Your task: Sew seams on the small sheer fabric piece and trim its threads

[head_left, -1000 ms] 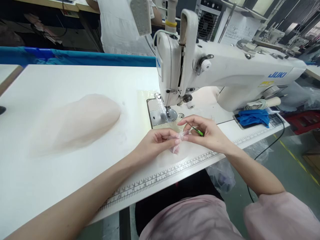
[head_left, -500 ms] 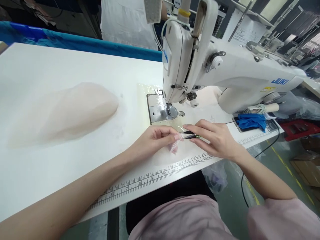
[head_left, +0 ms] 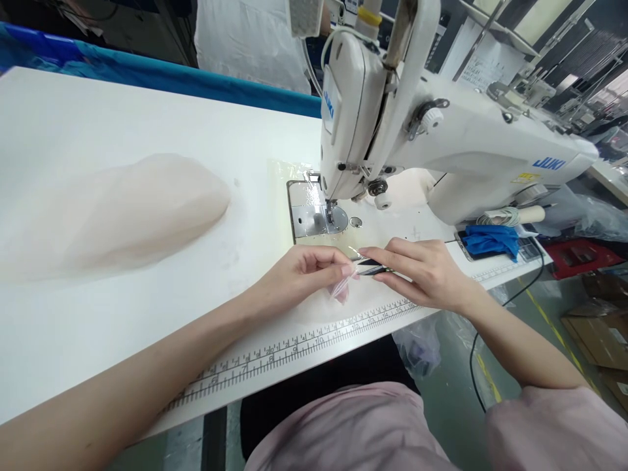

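My left hand (head_left: 318, 271) pinches a small piece of sheer pinkish fabric (head_left: 340, 291) between thumb and fingers, over the front of the white table. My right hand (head_left: 417, 271) is closed on a pair of dark thread snips (head_left: 371, 267), whose blades point left and stand slightly apart. The blade tips are right by the fabric at my left fingertips; whether they touch it I cannot tell. Just beyond both hands is the sewing machine's needle area, with its presser foot (head_left: 330, 212) above the metal needle plate (head_left: 309, 212).
The white JUKI sewing machine (head_left: 471, 131) rises behind my hands. A sheer beige fabric piece (head_left: 157, 209) lies on the table at left. A printed ruler strip (head_left: 294, 350) runs along the front edge. At right lie a blue cloth (head_left: 492, 239) and a thread cone (head_left: 532, 214).
The snips' blades have spread a little differently at the fabric. Both hands stay in nearly the same place, while the view has shifted slightly.
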The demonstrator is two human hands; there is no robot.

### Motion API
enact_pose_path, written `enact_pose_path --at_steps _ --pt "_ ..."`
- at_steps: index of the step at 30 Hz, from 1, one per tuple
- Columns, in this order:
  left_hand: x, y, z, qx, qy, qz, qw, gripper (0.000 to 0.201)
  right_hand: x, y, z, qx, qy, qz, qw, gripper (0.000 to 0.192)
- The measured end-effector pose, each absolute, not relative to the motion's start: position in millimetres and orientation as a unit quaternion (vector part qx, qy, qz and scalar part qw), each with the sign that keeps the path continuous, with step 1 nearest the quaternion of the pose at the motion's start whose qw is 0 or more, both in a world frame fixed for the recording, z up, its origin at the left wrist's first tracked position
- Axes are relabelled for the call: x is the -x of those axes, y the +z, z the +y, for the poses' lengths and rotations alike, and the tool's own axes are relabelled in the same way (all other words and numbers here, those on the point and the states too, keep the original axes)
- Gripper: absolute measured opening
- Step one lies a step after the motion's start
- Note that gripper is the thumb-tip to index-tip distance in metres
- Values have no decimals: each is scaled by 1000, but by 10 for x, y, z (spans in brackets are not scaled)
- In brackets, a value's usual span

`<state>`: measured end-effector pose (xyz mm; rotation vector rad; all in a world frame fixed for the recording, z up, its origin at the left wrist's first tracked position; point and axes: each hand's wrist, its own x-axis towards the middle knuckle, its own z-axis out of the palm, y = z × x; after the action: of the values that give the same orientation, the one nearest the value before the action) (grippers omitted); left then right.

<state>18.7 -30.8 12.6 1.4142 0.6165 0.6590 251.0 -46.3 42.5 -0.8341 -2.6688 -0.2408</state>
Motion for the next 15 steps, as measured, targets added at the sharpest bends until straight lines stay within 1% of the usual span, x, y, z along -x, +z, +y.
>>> enact_pose_path --at_steps 15 --pt "-189 131 -308 -616 291 284 675 23 -2488 400 -466 308 -85 -931 177 31"
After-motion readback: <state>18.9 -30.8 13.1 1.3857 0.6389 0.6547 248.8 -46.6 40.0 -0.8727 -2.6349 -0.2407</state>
